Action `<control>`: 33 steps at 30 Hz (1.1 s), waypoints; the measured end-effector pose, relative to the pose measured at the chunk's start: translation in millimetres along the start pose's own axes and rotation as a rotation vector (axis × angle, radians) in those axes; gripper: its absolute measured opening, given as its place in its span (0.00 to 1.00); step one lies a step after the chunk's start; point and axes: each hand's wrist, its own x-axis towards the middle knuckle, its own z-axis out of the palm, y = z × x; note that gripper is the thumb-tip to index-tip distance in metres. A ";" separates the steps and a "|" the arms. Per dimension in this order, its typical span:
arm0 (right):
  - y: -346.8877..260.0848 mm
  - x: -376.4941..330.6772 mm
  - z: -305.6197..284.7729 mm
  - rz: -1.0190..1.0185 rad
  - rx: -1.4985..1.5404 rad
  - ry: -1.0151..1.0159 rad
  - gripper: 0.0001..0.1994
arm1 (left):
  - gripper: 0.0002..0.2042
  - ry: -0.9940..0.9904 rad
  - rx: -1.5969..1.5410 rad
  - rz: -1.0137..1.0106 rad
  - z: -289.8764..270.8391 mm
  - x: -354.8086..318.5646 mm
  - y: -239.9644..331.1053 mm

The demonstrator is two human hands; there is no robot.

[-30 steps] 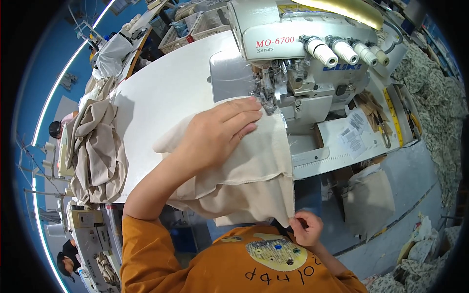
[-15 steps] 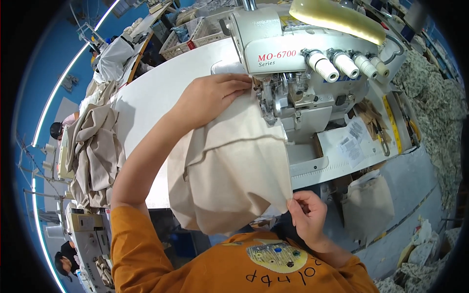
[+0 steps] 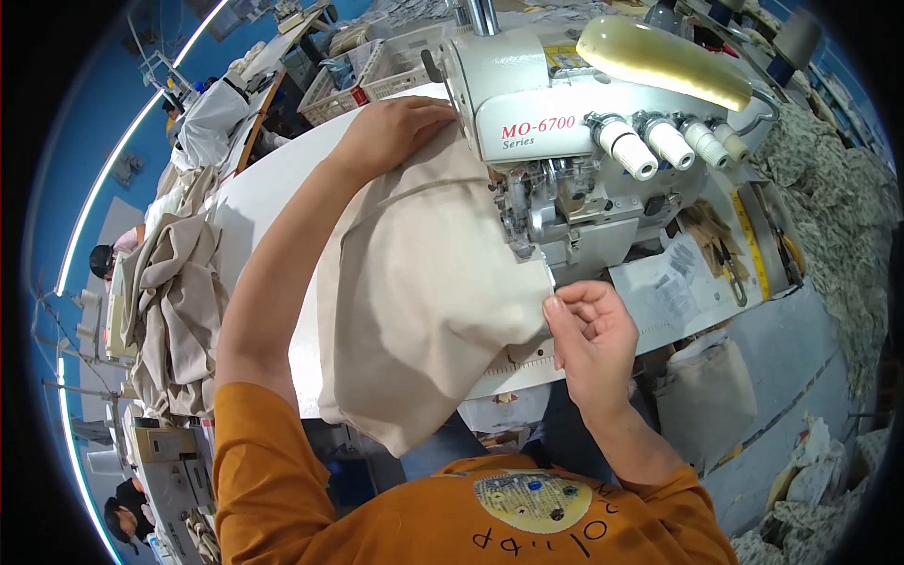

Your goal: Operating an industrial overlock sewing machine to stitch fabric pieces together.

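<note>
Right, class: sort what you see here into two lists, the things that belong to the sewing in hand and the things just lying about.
In use:
- beige cloth
- left hand pressing the cloth by the machine
- right hand pinching the cloth's edge
- white sewing machine

Lying about:
- heap of beige cloth on the person's left
- scissors
- yellow tape measure
- white basket

Bright, even light fills the view, with glare on the lamp (image 3: 664, 58) and the white counter (image 3: 273, 193). Fisheye bending curves straight edges toward the dark rim. The centre is sharp.
</note>
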 end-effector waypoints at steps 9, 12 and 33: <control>-4.8 6.4 -0.3 -0.006 -0.028 -0.056 0.07 | 0.26 0.186 -0.210 0.096 -57.7 -62.1 192.6; -2.4 7.2 -0.6 -0.073 -0.026 -0.063 0.07 | 0.17 0.165 0.084 0.135 -30.8 -70.9 200.6; 10.1 28.3 -23.9 -1.306 -1.050 -0.087 0.11 | 0.19 0.067 0.007 0.248 -53.4 -84.5 189.1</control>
